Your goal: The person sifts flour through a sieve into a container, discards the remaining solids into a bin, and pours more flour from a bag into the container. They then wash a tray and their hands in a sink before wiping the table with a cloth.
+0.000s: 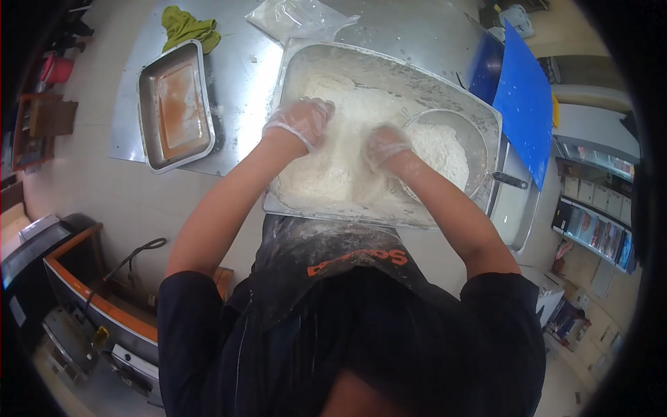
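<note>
A large metal tray (389, 57) holds a thick layer of white flour (323, 182). My left hand (306, 119), in a clear plastic glove, is over the left part of the flour with its fingers curled in; whether anything is inside them is hidden. Toward the middle, my right hand (387, 144), gloved too, is smeared by motion, so its fingers cannot be made out. Just right of it, a round sieve or basket (478, 156) with a dark handle (511, 181) rests in the tray, with a heap of flour (438, 149) in it.
On the steel table (240, 69) stand a smaller metal pan (154, 132) with brownish residue, a green cloth (186, 29) and a clear plastic bag (299, 19). A blue board (522, 104) rises at the right. Shelves (597, 208) stand farther right.
</note>
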Demonstrator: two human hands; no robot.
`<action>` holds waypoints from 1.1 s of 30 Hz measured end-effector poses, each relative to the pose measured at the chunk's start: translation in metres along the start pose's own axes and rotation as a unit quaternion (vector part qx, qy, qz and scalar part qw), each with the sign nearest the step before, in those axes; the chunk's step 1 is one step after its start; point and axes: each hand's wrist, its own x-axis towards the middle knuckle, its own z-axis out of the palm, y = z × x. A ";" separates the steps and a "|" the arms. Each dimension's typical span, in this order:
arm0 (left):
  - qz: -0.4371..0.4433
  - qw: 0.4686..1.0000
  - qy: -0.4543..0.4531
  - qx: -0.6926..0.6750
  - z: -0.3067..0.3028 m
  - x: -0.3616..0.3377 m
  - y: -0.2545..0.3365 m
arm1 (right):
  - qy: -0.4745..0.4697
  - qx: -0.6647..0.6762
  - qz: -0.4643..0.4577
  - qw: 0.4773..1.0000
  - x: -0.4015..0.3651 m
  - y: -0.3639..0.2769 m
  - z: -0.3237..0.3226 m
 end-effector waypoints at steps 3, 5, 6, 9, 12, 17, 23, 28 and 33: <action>-0.010 0.998 -0.040 0.047 0.000 -0.002 0.000 | -0.052 0.011 0.064 0.997 0.019 0.017 0.022; -0.017 0.997 -0.055 0.056 -0.005 -0.002 -0.001 | -0.044 0.030 0.026 0.998 0.041 0.056 0.068; -0.022 0.998 -0.050 0.044 -0.007 -0.001 -0.001 | -0.083 0.100 0.037 0.991 0.038 0.055 0.052; -0.024 0.998 -0.053 0.016 0.001 -0.003 0.000 | -0.150 0.243 0.023 0.958 0.005 0.029 0.021; -0.028 1.000 0.003 0.001 0.019 -0.001 -0.001 | -0.094 0.345 -0.004 0.934 -0.010 0.003 0.047; -0.069 0.962 -0.262 0.046 0.022 0.010 0.008 | -0.087 0.568 0.109 0.811 -0.009 -0.003 0.054; -0.185 0.943 -0.267 -0.076 0.026 -0.007 0.032 | 0.209 0.298 -0.076 0.928 0.024 -0.016 0.104; -0.052 0.945 -0.298 -0.125 0.077 -0.009 0.031 | 0.035 0.390 -0.010 0.920 -0.029 -0.073 0.020; -0.430 0.673 -0.204 -0.566 0.146 -0.015 0.050 | -0.023 0.890 0.145 0.432 -0.018 -0.082 0.055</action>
